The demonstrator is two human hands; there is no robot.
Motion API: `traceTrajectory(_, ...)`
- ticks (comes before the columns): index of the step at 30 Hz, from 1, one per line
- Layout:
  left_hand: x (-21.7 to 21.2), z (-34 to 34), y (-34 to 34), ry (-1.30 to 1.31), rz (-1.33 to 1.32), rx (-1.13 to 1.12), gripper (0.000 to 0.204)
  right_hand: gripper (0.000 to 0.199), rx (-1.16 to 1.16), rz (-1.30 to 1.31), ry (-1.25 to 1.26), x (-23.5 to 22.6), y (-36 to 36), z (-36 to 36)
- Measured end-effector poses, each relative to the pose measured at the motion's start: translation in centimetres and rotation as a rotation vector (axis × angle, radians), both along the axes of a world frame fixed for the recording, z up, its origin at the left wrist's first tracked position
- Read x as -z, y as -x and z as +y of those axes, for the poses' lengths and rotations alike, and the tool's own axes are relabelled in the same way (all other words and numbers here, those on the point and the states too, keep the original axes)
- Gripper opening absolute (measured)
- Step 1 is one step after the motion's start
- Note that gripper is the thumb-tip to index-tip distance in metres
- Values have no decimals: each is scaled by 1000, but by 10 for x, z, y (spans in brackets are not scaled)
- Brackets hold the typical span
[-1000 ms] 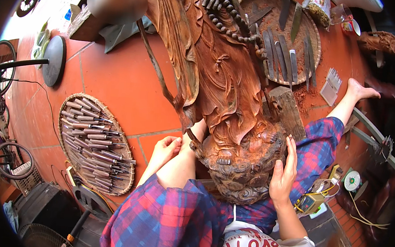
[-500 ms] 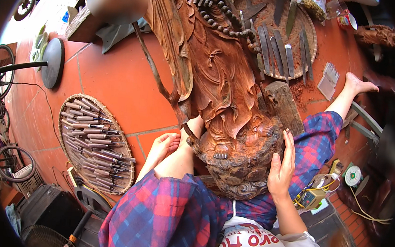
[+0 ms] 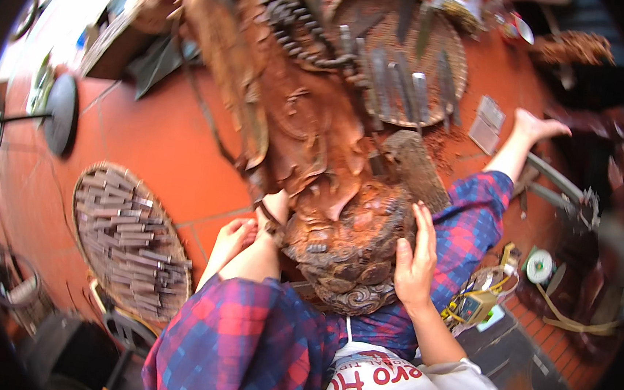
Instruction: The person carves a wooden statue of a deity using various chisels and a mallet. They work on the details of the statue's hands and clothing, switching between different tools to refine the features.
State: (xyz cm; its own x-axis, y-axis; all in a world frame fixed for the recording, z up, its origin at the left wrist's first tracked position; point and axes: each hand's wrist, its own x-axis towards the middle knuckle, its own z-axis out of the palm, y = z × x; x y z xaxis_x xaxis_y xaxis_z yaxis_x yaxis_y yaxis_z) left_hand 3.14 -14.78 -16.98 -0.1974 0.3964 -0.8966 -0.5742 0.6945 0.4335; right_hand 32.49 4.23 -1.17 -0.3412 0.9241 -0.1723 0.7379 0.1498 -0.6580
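Observation:
A large carved wooden statue (image 3: 310, 129) with flowing robes and a string of beads (image 3: 296, 29) slants down toward my lap. Its rough, curl-carved base (image 3: 350, 264) sits between my legs. Against the right side of that base my right hand (image 3: 416, 265) lies flat, fingers stretched out and thumb apart. Beside my bare left shin, my left hand (image 3: 235, 237) hangs with its fingers curled in and nothing visible in them. Motion blur softens the picture, and the statue's top is partly cut off.
A round woven tray (image 3: 175, 309) at left holds many wooden-handled carving tools. Flat files lie on another woven tray (image 3: 458, 63) at the far right. A wooden block (image 3: 417, 163) stands by the base. A small green-and-white dial scale (image 3: 539, 266) and wires lie at right.
My view has swung, so the whole scene sits further left in the picture. Against the statue's base, my right hand keeps its place; my left hand stays by the shin.

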Motion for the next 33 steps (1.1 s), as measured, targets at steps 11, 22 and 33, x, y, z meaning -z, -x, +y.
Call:
traceTrajectory(11, 0, 2, 3, -107, -317, -373, 26, 53, -18, -1, -4, 6, 0, -6)
traceTrajectory(22, -18, 3, 0, 71, -42, 30, 35, 50, -24, -11, 1, 7, -4, -4)
traceTrajectory(33, 6, -41, -5, 102, -312, -52, 33, 52, 7, 18, 4, 8, -4, -6)
